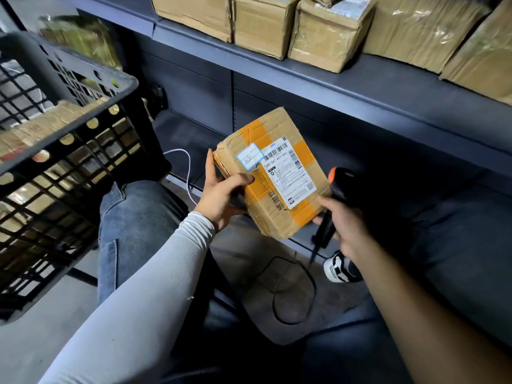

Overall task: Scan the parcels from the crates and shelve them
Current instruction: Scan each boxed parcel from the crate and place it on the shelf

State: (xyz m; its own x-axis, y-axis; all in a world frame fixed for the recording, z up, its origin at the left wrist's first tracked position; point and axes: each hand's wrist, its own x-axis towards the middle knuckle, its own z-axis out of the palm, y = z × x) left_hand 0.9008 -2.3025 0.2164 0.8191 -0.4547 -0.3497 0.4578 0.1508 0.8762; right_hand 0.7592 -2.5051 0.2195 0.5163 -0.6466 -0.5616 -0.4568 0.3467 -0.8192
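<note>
A small cardboard parcel [279,206] with orange tape and a white shipping label sits tilted in mid-air at the centre of the view. My left hand [221,198] grips its left end, thumb on the top face. My right hand [346,225] holds a black barcode scanner [336,189] with an orange tip, right beside the parcel's lower right corner. The scanner's cable hangs down and loops on the floor.
A black plastic crate [63,151] with cardboard parcels inside stands at the left. The dark blue shelf [360,87] above carries a row of several brown parcels [327,37]. My knees in jeans, a shoe and a white cable lie below.
</note>
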